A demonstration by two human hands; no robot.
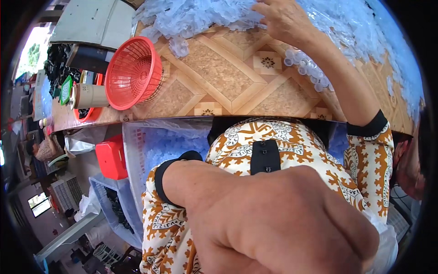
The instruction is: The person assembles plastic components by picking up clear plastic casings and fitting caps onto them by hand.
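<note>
R hand (288,23) is held at pcs (214,13) right of basket (133,73); picking prob. underway, light pinch needed. Fingers (265,10), L hand (283,219) incl., can't be read.

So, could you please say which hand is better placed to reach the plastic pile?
Probably the right hand: it is at the plastic pile, while the left hand is in front of the patterned garment.
</note>
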